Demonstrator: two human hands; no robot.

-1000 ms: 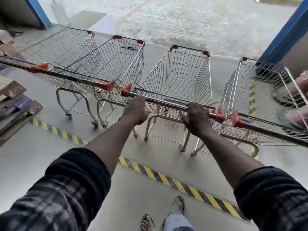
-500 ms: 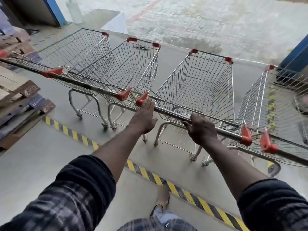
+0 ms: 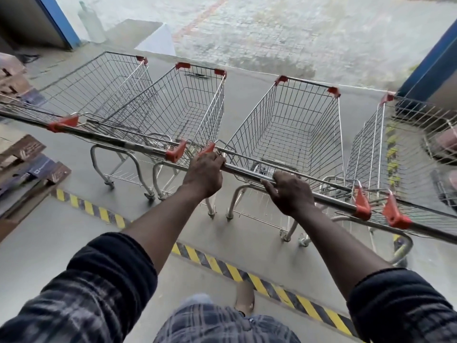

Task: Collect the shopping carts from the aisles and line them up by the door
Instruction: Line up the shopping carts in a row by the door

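**Fingers (image 3: 212, 157) closed round cart handle (image 3: 247, 169)**

Both the left hand (image 3: 204, 175) and the right hand (image 3: 290, 194) are found gripping the handle of the third cart (image 3: 291, 125), fingers curled over the bar. Printing on the cardboard (image 3: 27, 152) at 9 o'clock is noted but cannot be read. The same handle was held half a second before. The basket is found at 12 o'clock from the fingers, flanked by the second cart (image 3: 183, 107) at 10 o'clock and the fourth cart (image 3: 371, 149) at 2 o'clock.

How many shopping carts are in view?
4: leftmost cart, second cart, third cart gripped by left hand and right hand, rightmost cart partly cut off. Others may be out of frame.
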